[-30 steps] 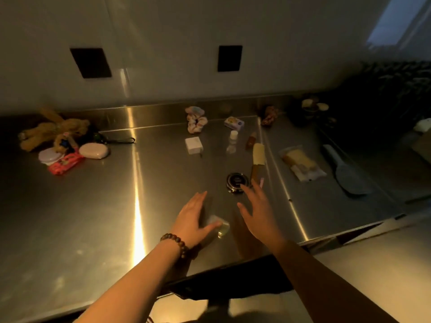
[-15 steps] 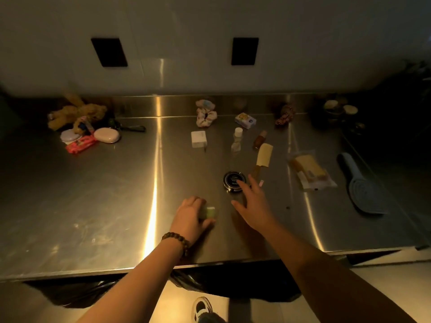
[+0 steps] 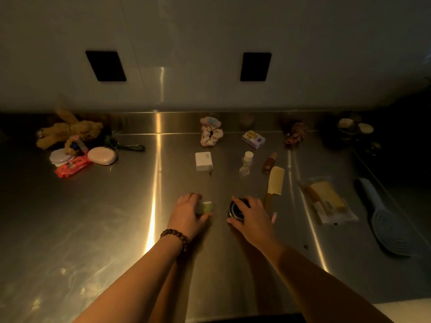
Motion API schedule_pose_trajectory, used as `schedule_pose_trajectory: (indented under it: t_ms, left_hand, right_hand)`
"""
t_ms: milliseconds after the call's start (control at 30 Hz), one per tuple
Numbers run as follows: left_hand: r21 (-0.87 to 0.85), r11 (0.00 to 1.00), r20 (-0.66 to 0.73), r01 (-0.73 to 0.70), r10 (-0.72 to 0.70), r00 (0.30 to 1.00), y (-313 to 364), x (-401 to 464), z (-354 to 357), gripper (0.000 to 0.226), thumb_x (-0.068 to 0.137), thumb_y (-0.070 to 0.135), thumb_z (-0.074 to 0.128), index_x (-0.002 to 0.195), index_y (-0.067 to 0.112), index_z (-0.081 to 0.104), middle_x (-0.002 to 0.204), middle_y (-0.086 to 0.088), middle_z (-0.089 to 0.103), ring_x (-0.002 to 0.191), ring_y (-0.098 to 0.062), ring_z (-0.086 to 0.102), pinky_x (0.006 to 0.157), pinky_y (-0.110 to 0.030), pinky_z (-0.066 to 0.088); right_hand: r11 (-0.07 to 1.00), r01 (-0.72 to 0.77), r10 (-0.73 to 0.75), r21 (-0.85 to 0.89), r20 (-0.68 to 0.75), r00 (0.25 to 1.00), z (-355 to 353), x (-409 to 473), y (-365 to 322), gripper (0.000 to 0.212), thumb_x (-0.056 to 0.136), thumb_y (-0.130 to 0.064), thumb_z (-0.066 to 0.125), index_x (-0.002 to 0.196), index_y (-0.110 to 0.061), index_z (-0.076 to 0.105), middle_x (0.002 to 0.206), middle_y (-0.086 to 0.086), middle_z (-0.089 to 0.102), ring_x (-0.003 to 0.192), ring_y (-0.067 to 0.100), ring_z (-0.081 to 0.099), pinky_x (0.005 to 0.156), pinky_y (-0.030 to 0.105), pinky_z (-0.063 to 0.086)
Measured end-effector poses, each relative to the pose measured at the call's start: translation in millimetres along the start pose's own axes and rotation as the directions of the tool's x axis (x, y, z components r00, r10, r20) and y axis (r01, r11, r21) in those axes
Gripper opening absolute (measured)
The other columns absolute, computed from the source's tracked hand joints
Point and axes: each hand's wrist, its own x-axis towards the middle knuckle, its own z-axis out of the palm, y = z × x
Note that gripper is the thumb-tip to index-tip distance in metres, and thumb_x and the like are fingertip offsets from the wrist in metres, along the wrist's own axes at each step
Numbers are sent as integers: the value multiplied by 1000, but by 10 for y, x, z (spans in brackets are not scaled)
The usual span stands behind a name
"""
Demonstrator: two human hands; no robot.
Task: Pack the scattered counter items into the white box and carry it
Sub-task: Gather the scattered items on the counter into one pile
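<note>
My left hand point(image 3: 187, 214), with a bead bracelet at the wrist, is closed around a small pale green item point(image 3: 206, 207) on the steel counter point(image 3: 93, 229). My right hand point(image 3: 253, 215) grips a round black tin point(image 3: 236, 212) beside it. Behind them lie a white cube point(image 3: 203, 161), a small clear bottle point(image 3: 246, 163), a brown vial point(image 3: 270, 161), a toy cleaver point(image 3: 275, 184), a scrunchie point(image 3: 211, 134) and a purple packet point(image 3: 253, 139). The white box is not in view.
At the back left sit a plush toy point(image 3: 70, 131), a pink oval case point(image 3: 102, 155), a red packet point(image 3: 71, 165) and a keyring point(image 3: 130, 147). To the right lie a clear bagged item point(image 3: 327, 201), a blue hairbrush point(image 3: 384, 220) and a dark scrunchie point(image 3: 295, 134).
My left hand has closed on the green item. My right hand moved onto the black tin and took hold of it. The view shifted to face the counter squarely.
</note>
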Motion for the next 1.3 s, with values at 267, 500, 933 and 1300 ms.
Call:
schedule_pose_trajectory:
  t_ms: [267,500,933,1300]
  left_hand:
    - [26,994,-120,108,-104,987,-268,238,-247,50,76,51,64,118,30,49,116,9,48,103,-9,47,90,-25,43]
    - [-17,951,-256,309,-303,918,-740,128,-817,53,79,42,67,124,23,48,121,5,49,112,-11,44,93,-23,38]
    - [-107,853,-428,511,-504,750,-2222,49,-2128,51,78,31,72,121,13,49,122,-6,50,114,-21,47,97,-33,39]
    - [-85,889,-396,450,-445,803,-3950,833,-3068,48,78,26,73,120,16,52,123,-4,50,113,-21,48,91,-27,37]
  right_hand:
    - [969,177,-169,175,-57,984,-33,417,-449,63,85,-52,58,142,-36,34,139,-7,34,130,13,28,105,30,33]
    - [914,342,-355,217,25,935,104,919,-1167,72,79,-47,68,141,-28,36,137,-7,39,127,13,30,100,25,33]
    - [786,576,-608,224,106,787,583,1478,-3124,70,82,-40,67,142,-25,33,145,-4,34,134,15,28,109,37,36]
    - [774,596,-618,214,50,785,1347,2479,-5254,74,83,-40,67,145,-21,31,149,2,33,138,20,27,113,37,30]
